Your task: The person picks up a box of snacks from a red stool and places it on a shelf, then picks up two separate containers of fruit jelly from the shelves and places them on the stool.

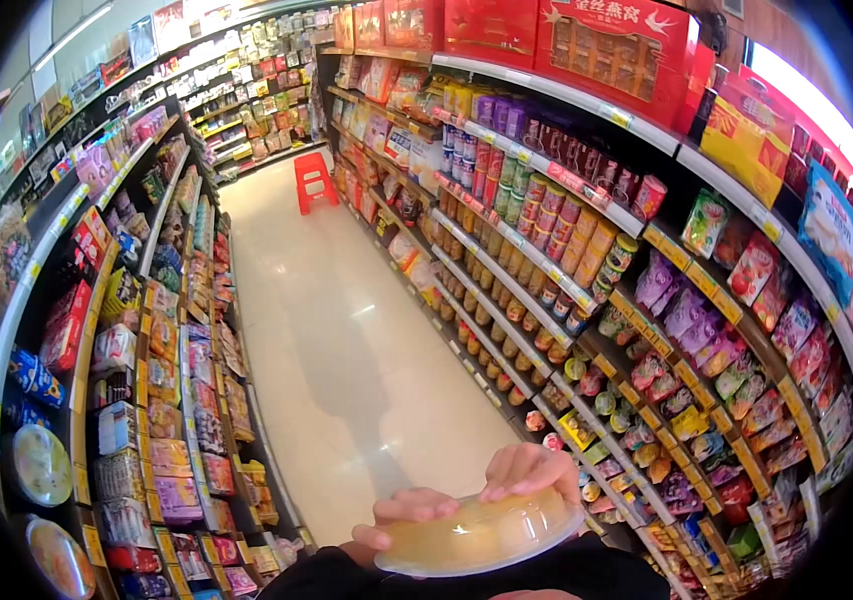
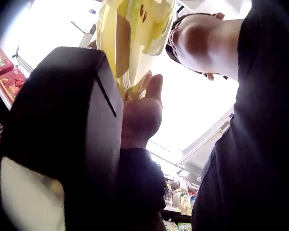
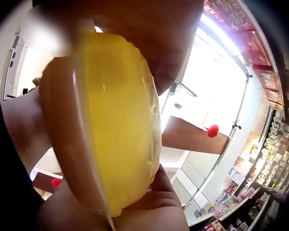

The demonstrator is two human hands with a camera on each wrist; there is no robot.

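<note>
A large round, clear plastic tub (image 1: 482, 535) with a pale yellow filling, like a big jelly or pudding cup, is held between both hands near the front of the body. My left hand (image 1: 412, 510) grips it on the left with fingers bent over its far edge; the right hand (image 1: 537, 472) holds its right side the same way. From below, the left wrist view shows the tub (image 2: 135, 33) above the left palm (image 2: 140, 118). Seen close up in the right wrist view, the tub's yellow side (image 3: 118, 120) has smooth ridges. Its label, if any, is hidden.
Packed snack shelves line the left (image 1: 162, 400) and the right (image 1: 547, 260), with a tiled aisle floor (image 1: 337, 330) between. A red plastic stool (image 1: 315, 183) stands farther down the aisle. Two large round packs (image 1: 43, 465) sit at the lower left.
</note>
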